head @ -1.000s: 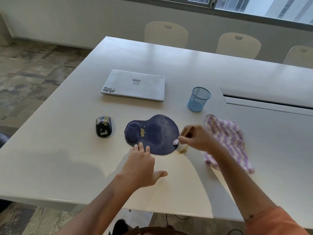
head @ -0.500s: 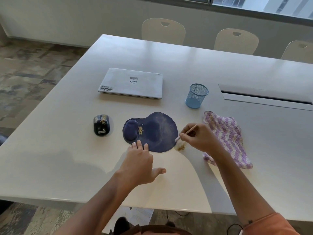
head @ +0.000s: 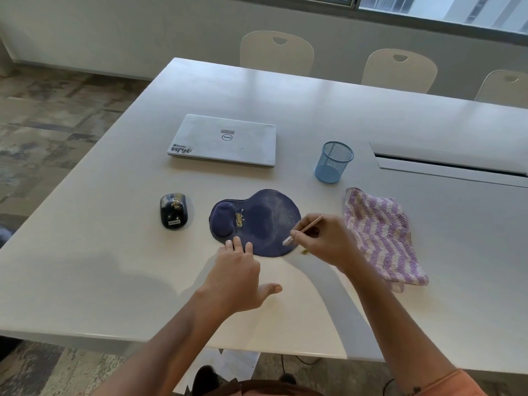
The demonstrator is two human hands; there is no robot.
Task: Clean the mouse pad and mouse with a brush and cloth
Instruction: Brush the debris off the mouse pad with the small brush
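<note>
The R hand (head: 328, 241) pinched a thin brush (head: 304, 230), w/ its fingers (head: 298, 234) closed tight on the stick. The brush tip sat on the pad (head: 263, 221), at the pad's near right edge. A few gold bits (head: 305, 252) lay on the counter (head: 114, 267) just under that hand.

The L hand (head: 240, 270) lay flat, holding nothing. Its fingers (head: 237, 244) were stretched out, close together, thumb out to the side. The tips pressed on the pad's near edge.

A small gold clump (head: 239, 219) sat on the pad, just past the L fingers, next to the pad's soft bump. The mouse (head: 173, 210) was far left of the L fingers & had gold bits on top too. The cloth (head: 383, 238) lay just right of the R hand; can't tell if they touched. A blue cup (head: 333, 162) & a shut laptop (head: 223, 140) were well past both hands.
</note>
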